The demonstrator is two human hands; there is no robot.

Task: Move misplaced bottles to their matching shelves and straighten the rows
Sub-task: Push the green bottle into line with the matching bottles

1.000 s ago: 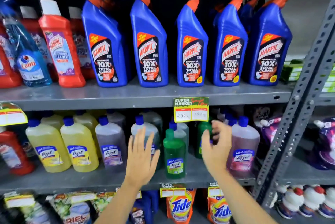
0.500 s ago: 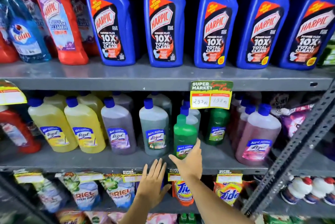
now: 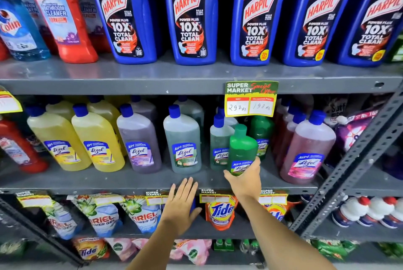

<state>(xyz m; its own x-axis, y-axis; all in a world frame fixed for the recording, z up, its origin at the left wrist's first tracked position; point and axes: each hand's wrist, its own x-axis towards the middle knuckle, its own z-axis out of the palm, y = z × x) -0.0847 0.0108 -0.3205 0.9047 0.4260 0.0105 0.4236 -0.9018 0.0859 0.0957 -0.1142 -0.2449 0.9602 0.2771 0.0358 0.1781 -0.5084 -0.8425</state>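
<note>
Grey steel shelving point(image 3: 130, 183) is filling our view. We are resting our left hand point(image 3: 181, 208) open and flat against its front edge, while our right hand point(image 3: 245, 179) is cupping the base of a small opaque green plastic bottle point(image 3: 242, 149), tilted. Seating it upright beside the dark green bottles point(image 3: 261, 132) behind would be wise. Left, translucent bottles point(image 3: 183, 141) are holding greenish, purple and yellow liquid.
</note>
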